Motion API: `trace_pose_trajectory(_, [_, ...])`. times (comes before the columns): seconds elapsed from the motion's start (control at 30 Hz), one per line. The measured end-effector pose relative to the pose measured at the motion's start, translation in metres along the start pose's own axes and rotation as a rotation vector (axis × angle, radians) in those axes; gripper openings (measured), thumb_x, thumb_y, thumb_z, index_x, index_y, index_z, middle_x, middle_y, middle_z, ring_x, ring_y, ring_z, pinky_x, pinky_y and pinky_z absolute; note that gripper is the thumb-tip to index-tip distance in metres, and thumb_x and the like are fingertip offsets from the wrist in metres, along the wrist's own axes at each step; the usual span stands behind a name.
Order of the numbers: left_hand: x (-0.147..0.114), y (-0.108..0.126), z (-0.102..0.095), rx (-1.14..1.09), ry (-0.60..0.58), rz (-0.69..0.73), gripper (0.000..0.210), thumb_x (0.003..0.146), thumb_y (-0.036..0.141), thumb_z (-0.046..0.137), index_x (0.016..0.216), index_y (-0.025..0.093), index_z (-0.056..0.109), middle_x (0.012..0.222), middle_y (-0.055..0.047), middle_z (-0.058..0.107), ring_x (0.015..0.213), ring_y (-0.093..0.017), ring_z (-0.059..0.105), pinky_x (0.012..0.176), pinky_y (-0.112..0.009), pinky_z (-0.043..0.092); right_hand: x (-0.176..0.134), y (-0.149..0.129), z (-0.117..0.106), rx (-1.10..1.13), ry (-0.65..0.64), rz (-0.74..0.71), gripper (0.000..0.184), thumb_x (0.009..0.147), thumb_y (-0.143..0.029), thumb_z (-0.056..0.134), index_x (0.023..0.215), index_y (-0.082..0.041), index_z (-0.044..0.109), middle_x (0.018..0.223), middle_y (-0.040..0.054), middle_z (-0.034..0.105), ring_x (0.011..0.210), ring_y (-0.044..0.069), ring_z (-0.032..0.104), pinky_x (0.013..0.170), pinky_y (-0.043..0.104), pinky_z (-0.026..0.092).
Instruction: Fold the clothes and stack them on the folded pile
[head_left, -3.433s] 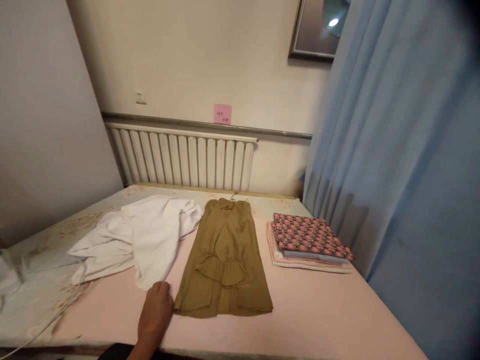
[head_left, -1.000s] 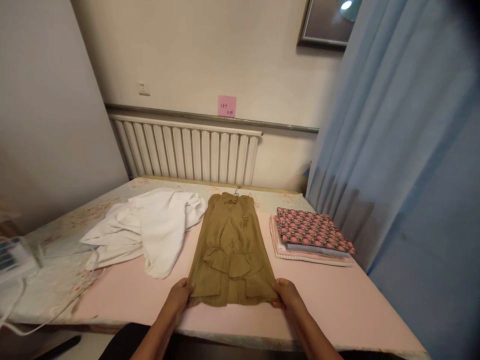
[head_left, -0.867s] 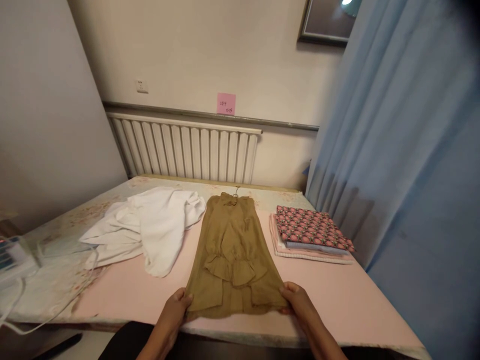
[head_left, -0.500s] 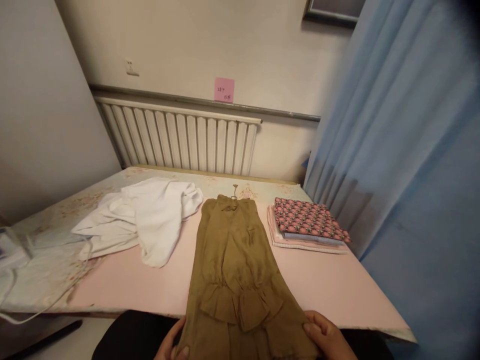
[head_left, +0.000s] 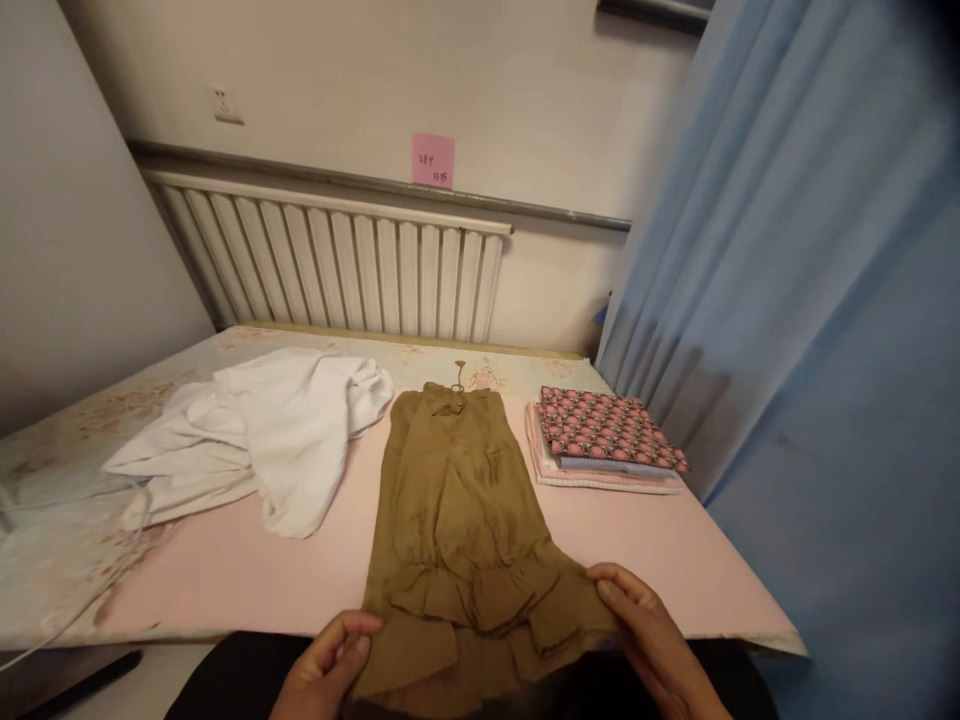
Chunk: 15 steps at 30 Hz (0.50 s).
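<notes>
Head view shows the left hand (head_left: 330, 662) and right hand (head_left: 649, 632) pinching opposite sides of the garment (head_left: 457, 490) low down, a grip that likely holds its hem wide. Its upper part lies on the table (head_left: 697, 560), the hem past the near edge.

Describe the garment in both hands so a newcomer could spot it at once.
A table stands before a white radiator. At its near edge, the left hand and right hand hold the garment, its far part between crumpled white cloth and a folded stack. Unlike both, it is olive-brown with ruffles.
</notes>
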<state>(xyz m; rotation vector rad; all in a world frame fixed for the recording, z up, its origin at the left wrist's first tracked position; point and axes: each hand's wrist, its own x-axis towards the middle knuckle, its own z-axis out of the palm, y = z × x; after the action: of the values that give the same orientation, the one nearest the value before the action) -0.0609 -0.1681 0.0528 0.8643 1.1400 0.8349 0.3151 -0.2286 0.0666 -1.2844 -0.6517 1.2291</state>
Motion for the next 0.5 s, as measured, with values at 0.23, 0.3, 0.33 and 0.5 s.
trace_pose_trajectory(0.23, [0.073,0.058,0.004,-0.157,-0.026,0.071,0.028,0.073,0.039,0.070,0.094,0.022,0.062,0.086,-0.001,0.069,0.085,-0.021,0.066,0.073,-0.031,0.054,0.083,-0.037,0.041,0.104,-0.066,0.003,0.039,0.064,-0.042,0.081,0.088,-0.018,0.063,0.076,0.0039,0.068,0.069,0.020,0.067,0.061,0.028,0.053])
trace_pose_trajectory(0.3, [0.106,0.071,0.005,-0.215,-0.003,0.058,0.019,0.078,0.029,0.065,0.093,0.020,0.061,0.090,-0.004,0.068,0.089,-0.021,0.067,0.076,-0.033,0.055,0.118,-0.038,0.053,0.119,-0.057,0.019,0.035,0.068,-0.038,0.078,0.090,-0.018,0.061,0.084,0.0058,0.070,0.078,0.021,0.070,0.065,0.028,0.054])
trace_pose_trajectory(0.33, [0.123,0.076,0.006,-0.237,0.017,0.045,0.016,0.080,0.025,0.062,0.094,0.019,0.060,0.095,-0.005,0.069,0.092,-0.020,0.067,0.080,-0.035,0.056,0.135,-0.037,0.059,0.106,-0.032,0.020,0.031,0.071,-0.037,0.076,0.091,-0.018,0.060,0.087,0.0064,0.070,0.081,0.021,0.071,0.068,0.028,0.055])
trace_pose_trajectory(0.5, [0.182,0.078,0.013,-0.030,0.080,-0.049,0.021,0.091,0.031,0.047,0.103,0.014,0.054,0.101,-0.016,0.068,0.093,-0.022,0.070,0.083,-0.039,0.057,0.196,-0.014,0.082,-0.008,0.030,0.049,0.025,0.081,-0.037,0.068,0.090,-0.018,0.055,0.089,0.0105,0.070,0.086,0.022,0.071,0.076,0.035,0.057])
